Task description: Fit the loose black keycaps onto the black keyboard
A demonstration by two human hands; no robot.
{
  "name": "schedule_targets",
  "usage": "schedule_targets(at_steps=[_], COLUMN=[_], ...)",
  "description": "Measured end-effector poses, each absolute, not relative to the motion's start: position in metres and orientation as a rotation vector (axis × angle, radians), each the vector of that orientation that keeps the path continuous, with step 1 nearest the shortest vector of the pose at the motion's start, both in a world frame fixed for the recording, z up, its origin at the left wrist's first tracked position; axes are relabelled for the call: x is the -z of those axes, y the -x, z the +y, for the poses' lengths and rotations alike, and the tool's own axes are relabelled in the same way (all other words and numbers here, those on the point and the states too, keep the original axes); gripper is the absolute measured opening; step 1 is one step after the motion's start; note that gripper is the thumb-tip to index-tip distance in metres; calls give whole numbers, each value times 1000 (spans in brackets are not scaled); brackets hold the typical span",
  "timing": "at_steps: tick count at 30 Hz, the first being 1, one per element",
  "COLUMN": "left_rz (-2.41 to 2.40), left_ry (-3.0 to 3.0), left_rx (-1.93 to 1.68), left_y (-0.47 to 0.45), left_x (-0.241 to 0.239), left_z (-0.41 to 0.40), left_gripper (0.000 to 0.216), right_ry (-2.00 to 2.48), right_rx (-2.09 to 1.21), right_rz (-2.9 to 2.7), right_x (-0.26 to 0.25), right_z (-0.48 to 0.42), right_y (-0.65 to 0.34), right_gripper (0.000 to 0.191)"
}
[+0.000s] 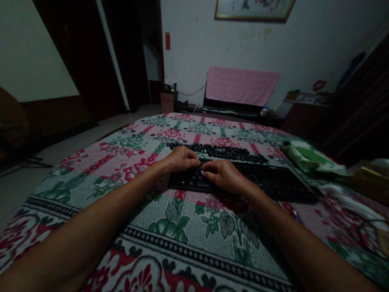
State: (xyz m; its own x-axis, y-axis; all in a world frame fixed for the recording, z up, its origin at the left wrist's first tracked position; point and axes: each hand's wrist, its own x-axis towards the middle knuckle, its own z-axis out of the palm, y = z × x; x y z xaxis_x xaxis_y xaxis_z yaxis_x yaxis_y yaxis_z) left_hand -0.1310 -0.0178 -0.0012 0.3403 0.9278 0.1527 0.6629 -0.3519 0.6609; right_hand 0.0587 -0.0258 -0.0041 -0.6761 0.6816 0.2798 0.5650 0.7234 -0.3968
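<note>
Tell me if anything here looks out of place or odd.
Yes: a strip of what look like loose black keycaps lies on the floral cloth just behind the black keyboard, off the board. Left hand and right hand rest on the keyboard's left end.

Black keyboard (pixel 273 182): one. Loose black keycaps (pixel 225 152): one row, too many and too dim to count. Hands: two, left hand (pixel 182 159) and right hand (pixel 223 175). Floral bedcover (pixel 182 231): one. Pink cloth (pixel 240 85): one. Framed picture (pixel 253 10): one. Green-and-white cloth (pixel 306 159): one.
</note>
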Motion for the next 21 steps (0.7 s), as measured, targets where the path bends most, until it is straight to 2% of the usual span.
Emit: schedule_targets(at_steps=[21], left_rz=[1352], left_ry=[-2235], left_rx=[-608], left_y=[131], left_x=[7], left_z=[-16], left_gripper=[28], right_ry=[1080], right_rx=[-662], right_rz=[-2486], right_x=[3], right_z=[-19], right_y=[-60], right_gripper=[25])
